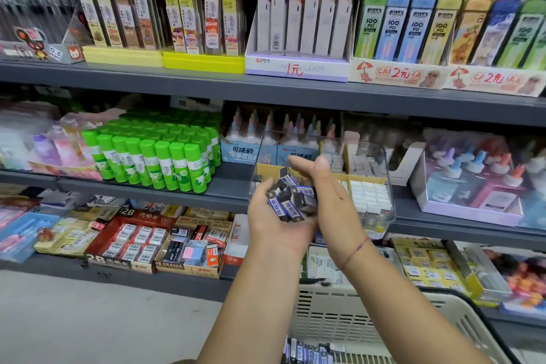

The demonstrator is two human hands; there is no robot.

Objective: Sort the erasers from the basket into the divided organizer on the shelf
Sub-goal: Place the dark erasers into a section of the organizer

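Head view, first voice: Your left hand is cupped at centre frame, its fingers curled up around a loose heap of erasers in blue-and-black sleeves. Your right hand stands edge-on against the heap's right side, fingers straight and together, thumb up, gripping nothing.

Second voice: The clear divided organizer sits on the middle shelf directly behind your hands. That puts the heap just in front of its front wall, toward the left-hand compartments.

First voice: Your right hand is the nearer one to it. The right compartment holds white erasers, so I judge these sleeved ones belong further left, though your hands hide those sections.

Second voice: Mind the long axes. The erasers in your palm point every which way, some on end, some flat. You'll likely need to turn each one to line up with a compartment.

First voice: You have further erasers in the basket at the bottom of the frame, right of centre, so the sorting looks far from finished.
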